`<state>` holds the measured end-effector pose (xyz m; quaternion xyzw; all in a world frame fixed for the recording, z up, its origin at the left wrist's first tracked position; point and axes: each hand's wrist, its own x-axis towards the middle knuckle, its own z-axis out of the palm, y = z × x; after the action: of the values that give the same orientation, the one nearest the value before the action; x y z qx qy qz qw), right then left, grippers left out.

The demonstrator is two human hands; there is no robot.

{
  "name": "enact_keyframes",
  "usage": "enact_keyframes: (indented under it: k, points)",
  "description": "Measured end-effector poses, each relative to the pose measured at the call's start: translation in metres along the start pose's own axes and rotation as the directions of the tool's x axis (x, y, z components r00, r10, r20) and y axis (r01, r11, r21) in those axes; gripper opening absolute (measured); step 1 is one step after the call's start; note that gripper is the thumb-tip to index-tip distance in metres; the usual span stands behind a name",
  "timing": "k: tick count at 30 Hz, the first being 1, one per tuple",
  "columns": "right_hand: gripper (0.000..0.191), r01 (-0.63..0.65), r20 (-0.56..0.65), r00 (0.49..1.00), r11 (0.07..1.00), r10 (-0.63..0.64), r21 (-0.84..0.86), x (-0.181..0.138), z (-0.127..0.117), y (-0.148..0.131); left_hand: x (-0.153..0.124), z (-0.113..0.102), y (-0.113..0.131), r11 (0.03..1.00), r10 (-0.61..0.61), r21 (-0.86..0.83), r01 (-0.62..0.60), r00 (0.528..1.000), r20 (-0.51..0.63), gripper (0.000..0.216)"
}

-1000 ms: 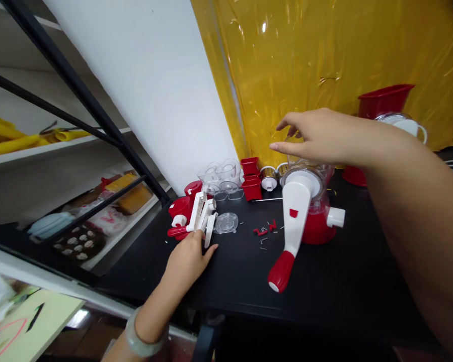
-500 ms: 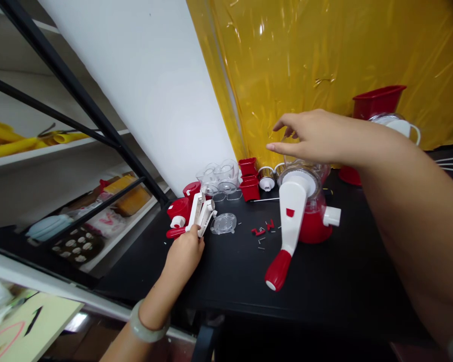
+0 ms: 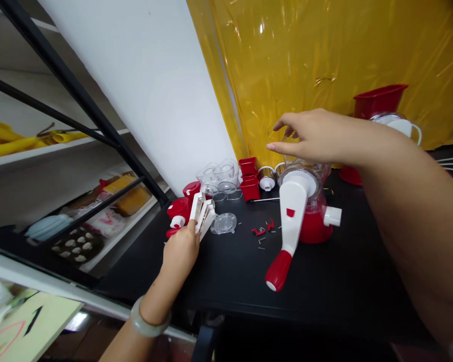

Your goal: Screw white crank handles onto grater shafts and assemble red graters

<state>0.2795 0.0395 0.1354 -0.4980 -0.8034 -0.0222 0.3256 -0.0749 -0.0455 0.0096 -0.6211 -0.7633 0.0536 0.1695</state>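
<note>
My left hand is closed around the near end of a bunch of white crank handles lying at the left of the black table. Red and white parts lie just behind them. My right hand hovers with fingers spread over the top of a red and white hand-crank grinder, holding nothing. The grinder's white crank with a red knob points toward me. A clear round disc lies between the two hands.
Clear cups, red square pieces and metal drums line the back by a yellow plastic sheet. Small red clips lie loose. A second red-topped grinder stands back right. Black-framed shelves are left.
My left hand has gone from lying flat beside the white handles to gripping their near end. My right hand has stayed over the grinder.
</note>
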Motion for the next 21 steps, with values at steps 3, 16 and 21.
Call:
enact_keyframes:
  k: [3,16,21]
  points:
    - [0.073,-0.009,0.003,1.0,1.0,0.009,0.016,-0.001,-0.001,-0.001,0.0,-0.004,0.002,1.0,-0.01,-0.005,0.01,1.0,0.02,0.034]
    - [0.071,-0.017,0.007,1.0,1.0,0.018,-0.006,-0.001,0.0,-0.001,0.024,0.004,0.016,0.813,0.501,-0.265,-0.519,0.854,-0.137,0.045]
    - [0.071,-0.005,-0.003,1.0,1.0,0.005,-0.001,0.0,0.001,0.0,0.047,0.005,0.012,0.692,0.624,-0.427,-0.582,0.78,-0.052,0.058]
